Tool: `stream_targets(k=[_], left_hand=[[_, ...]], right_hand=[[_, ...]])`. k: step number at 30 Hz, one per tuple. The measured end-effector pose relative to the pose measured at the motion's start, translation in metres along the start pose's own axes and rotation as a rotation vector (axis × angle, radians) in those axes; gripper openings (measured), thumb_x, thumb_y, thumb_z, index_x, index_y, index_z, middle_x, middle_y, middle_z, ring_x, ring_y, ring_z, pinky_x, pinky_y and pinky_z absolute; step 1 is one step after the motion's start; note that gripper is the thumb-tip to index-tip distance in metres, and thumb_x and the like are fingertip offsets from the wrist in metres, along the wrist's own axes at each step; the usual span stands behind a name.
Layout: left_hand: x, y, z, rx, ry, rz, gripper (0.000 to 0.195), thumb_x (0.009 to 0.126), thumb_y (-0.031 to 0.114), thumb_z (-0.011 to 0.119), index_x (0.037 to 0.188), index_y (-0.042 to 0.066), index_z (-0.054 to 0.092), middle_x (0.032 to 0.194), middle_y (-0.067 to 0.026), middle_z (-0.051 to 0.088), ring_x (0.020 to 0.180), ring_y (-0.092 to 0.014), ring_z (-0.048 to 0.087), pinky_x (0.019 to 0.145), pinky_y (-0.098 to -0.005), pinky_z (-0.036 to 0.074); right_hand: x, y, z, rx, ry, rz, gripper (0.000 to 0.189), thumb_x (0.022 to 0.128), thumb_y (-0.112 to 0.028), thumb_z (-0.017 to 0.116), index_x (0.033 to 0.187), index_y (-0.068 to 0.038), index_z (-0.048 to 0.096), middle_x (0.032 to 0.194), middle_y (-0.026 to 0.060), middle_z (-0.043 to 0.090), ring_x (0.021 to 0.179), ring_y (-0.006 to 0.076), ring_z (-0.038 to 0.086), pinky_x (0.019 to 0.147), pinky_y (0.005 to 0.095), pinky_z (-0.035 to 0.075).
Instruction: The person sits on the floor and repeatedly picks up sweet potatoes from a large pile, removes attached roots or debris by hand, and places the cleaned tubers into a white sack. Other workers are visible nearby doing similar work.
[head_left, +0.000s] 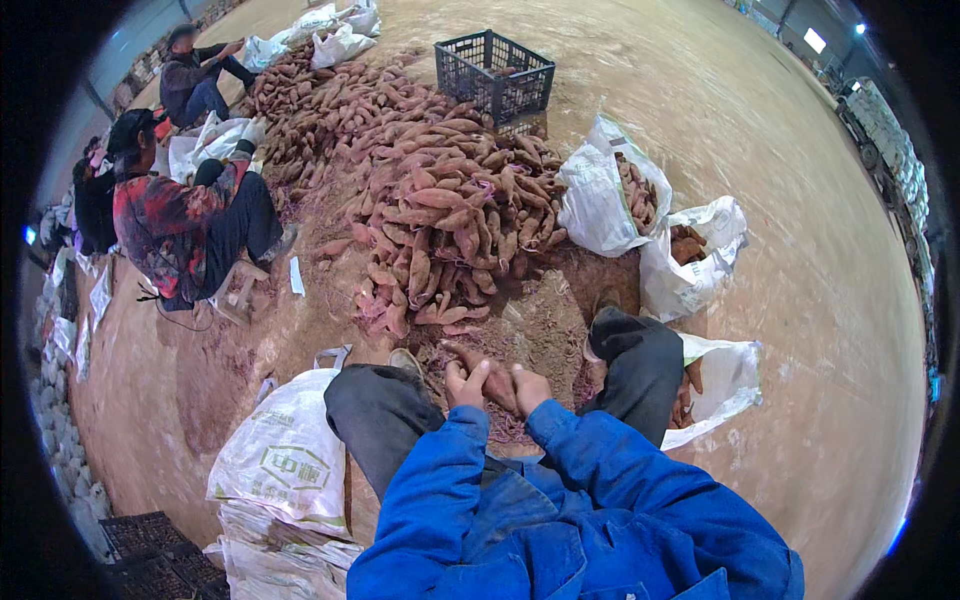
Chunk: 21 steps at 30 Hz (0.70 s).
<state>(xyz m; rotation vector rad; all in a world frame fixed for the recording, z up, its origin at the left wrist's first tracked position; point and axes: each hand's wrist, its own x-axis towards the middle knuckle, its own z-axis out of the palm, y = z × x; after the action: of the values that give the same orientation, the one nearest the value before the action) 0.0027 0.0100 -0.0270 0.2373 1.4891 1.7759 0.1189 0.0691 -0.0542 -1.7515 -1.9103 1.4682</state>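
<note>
Between my knees, my left hand (466, 384) grips a large brownish-red sweet potato (496, 386), with the thumb along its upper side. My right hand (531, 388) is at the tuber's lower right end; its fingertips are partly hidden, so I cannot tell whether it grips the root or only touches it. Just beyond my feet rises a big heap of sweet potatoes (442, 199), some with purple rootlets. Loose soil and purple root scraps (510, 431) lie on the ground under my hands.
On the right stand open white woven sacks (600, 199), (694, 281), (724, 379) holding sweet potatoes. A black plastic crate (517, 94) rests behind the heap. To my left lie stacked white sacks (289, 450) and dark crates (161, 551). Two people (199, 217), (191, 79) sit along the heap's left side.
</note>
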Motion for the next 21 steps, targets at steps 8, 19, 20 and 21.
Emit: stream_targets(k=[8, 19, 20, 21], left_hand=[[0.006, -0.025, -0.005, 0.153, 0.004, 0.059, 0.031, 0.081, 0.011, 0.067, 0.103, 0.0, 0.048, 0.09, -0.009, 0.058, 0.079, -0.014, 0.056, 0.066, -0.0286, 0.047], [0.009, -0.025, -0.004, 0.324, -0.025, 0.034, 0.031, 0.08, 0.011, 0.065, 0.104, -0.002, 0.051, 0.094, -0.0096, 0.058, 0.085, -0.017, 0.056, 0.075, -0.0304, 0.047], [0.012, -0.026, -0.004, 0.19, 0.003, 0.033, 0.032, 0.08, 0.01, 0.065, 0.106, -0.002, 0.051, 0.094, -0.0092, 0.058, 0.085, -0.016, 0.056, 0.075, -0.0304, 0.047], [0.015, -0.028, -0.003, 0.029, 0.01, 0.058, 0.033, 0.08, 0.01, 0.065, 0.107, -0.001, 0.051, 0.095, -0.0088, 0.058, 0.085, -0.016, 0.056, 0.076, -0.0304, 0.047]], right_hand=[[-0.01, -0.004, -0.005, 0.358, -0.043, -0.316, 0.044, 0.092, -0.041, 0.049, 0.113, -0.003, 0.06, 0.099, 0.0177, 0.067, 0.097, 0.0264, 0.063, 0.085, 0.0346, 0.047], [0.03, 0.016, 0.016, -0.145, -0.106, -0.141, 0.044, 0.095, -0.032, 0.033, 0.097, -0.001, 0.064, 0.094, 0.0249, 0.063, 0.092, 0.0399, 0.059, 0.083, 0.0439, 0.046], [0.029, 0.02, 0.021, 0.275, -0.127, -0.163, 0.044, 0.097, -0.033, 0.035, 0.108, 0.001, 0.061, 0.102, 0.0237, 0.062, 0.101, 0.0321, 0.058, 0.087, 0.0387, 0.045], [0.03, 0.019, 0.025, 0.375, -0.158, -0.206, 0.044, 0.097, -0.034, 0.036, 0.111, 0.001, 0.059, 0.103, 0.022, 0.062, 0.102, 0.0294, 0.058, 0.088, 0.0374, 0.045]])
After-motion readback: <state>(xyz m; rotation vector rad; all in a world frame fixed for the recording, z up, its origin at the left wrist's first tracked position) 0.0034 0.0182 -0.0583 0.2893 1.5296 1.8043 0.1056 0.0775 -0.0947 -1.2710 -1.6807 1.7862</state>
